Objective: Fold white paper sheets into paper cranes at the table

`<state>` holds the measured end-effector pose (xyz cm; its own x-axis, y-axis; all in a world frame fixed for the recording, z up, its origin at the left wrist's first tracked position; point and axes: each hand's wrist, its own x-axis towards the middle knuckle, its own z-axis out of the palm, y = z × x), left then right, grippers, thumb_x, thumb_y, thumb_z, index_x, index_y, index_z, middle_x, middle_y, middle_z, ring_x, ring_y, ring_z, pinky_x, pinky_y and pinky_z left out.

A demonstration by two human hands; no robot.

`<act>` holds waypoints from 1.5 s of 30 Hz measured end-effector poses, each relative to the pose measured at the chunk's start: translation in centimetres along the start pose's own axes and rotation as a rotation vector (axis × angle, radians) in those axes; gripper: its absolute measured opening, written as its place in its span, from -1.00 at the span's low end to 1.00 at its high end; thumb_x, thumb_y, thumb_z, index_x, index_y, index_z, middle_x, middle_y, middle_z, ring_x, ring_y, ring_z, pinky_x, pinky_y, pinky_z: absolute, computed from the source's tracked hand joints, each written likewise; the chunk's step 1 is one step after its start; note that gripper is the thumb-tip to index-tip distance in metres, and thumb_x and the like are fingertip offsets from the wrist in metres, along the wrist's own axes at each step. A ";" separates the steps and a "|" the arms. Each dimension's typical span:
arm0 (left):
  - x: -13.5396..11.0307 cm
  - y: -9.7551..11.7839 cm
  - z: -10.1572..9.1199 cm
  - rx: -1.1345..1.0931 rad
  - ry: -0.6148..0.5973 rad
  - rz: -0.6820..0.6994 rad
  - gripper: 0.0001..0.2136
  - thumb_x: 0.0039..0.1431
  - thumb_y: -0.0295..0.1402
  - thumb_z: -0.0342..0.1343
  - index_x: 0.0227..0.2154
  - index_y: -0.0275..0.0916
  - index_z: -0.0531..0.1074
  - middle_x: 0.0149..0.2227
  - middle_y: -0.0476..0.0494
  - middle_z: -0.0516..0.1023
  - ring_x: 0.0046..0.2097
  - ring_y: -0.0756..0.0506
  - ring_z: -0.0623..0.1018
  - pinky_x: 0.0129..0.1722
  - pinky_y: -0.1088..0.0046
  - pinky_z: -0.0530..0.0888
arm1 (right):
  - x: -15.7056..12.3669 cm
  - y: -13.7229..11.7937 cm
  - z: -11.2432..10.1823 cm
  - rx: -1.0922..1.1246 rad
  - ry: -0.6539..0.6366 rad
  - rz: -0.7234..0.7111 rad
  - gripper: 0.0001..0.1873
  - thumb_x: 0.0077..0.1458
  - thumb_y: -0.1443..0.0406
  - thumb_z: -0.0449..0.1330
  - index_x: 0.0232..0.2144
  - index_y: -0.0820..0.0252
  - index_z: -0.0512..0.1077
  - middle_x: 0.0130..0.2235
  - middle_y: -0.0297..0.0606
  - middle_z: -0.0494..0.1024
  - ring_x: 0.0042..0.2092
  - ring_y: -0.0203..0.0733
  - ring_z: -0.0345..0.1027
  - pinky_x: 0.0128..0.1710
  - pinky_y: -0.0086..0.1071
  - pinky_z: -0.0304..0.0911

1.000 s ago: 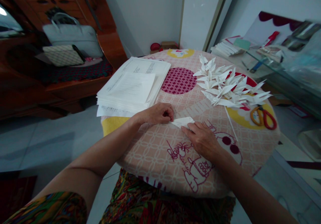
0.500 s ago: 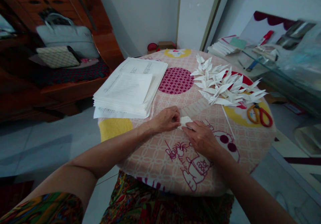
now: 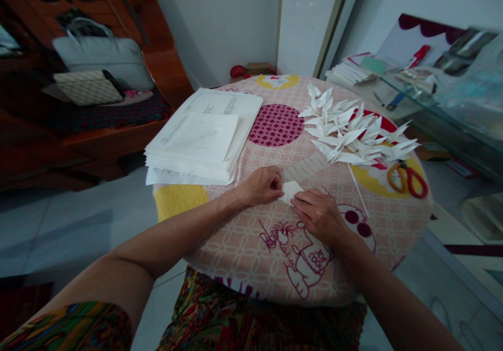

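Note:
A small folded piece of white paper (image 3: 291, 191) lies on the patterned tablecloth (image 3: 236, 251) between my two hands. My left hand (image 3: 263, 185) pinches its left edge, thumb and fingers pressed together. From the right, my right hand (image 3: 319, 212) has its fingers closed at the paper's lower right edge; the fingertips partly cover it. Just behind the folded paper lies a pale translucent strip (image 3: 308, 167). Folded paper cranes (image 3: 349, 136) sit heaped at the back right of the round table.
At the back left stands a stack of printed paper sheets (image 3: 204, 136). Scissors (image 3: 407, 179) with orange and red handles lie near the right edge, beside a thin white stick (image 3: 359, 191). A glass-topped side table (image 3: 436, 105) is on the right, a wooden bench (image 3: 165, 73) on the left.
My right hand has shifted slightly right, uncovering more of the folded paper. My left hand stays at the paper's left edge.

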<state>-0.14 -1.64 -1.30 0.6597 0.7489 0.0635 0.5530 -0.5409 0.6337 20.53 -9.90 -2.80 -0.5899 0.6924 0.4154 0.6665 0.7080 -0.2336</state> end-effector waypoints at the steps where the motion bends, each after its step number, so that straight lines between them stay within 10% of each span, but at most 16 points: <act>1: 0.0 0.0 0.0 -0.001 0.001 0.001 -0.88 -0.02 -0.53 0.22 -0.59 -0.31 0.44 -0.38 -0.05 0.46 -0.34 0.00 0.44 -0.31 0.48 0.33 | 0.0 0.0 0.0 0.000 0.000 0.001 -0.76 0.28 0.39 0.08 -0.36 0.26 0.52 -0.27 -0.08 0.56 -0.16 -0.06 0.36 -0.16 -0.22 0.30; 14: 0.2 -0.1 0.2 0.023 -0.009 -0.002 -0.90 0.00 -0.52 0.20 -0.58 -0.31 0.46 -0.38 -0.07 0.47 -0.33 -0.01 0.45 -0.30 0.46 0.33 | -0.1 0.0 0.2 0.003 -0.012 -0.001 -0.79 0.24 0.42 0.09 -0.27 0.28 0.54 -0.04 -0.04 0.58 -0.11 -0.02 0.34 -0.09 -0.15 0.32; 45: -1.4 -1.3 -1.1 0.178 0.011 -0.124 -0.91 0.05 -0.44 0.16 -0.52 -0.32 0.48 -0.35 -0.14 0.48 -0.34 -0.02 0.44 -0.32 0.45 0.33 | 2.5 -2.4 0.9 -0.372 -0.232 0.018 -0.70 0.30 0.28 0.10 0.05 0.15 0.42 -0.21 -0.06 0.45 -0.18 0.01 0.27 -0.29 -0.18 0.16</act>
<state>-2.32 -1.55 -1.39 0.5756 0.8177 0.0026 0.7115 -0.5024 0.4912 17.07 -9.76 -2.02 -0.6353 0.7469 0.1961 0.7712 0.6269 0.1109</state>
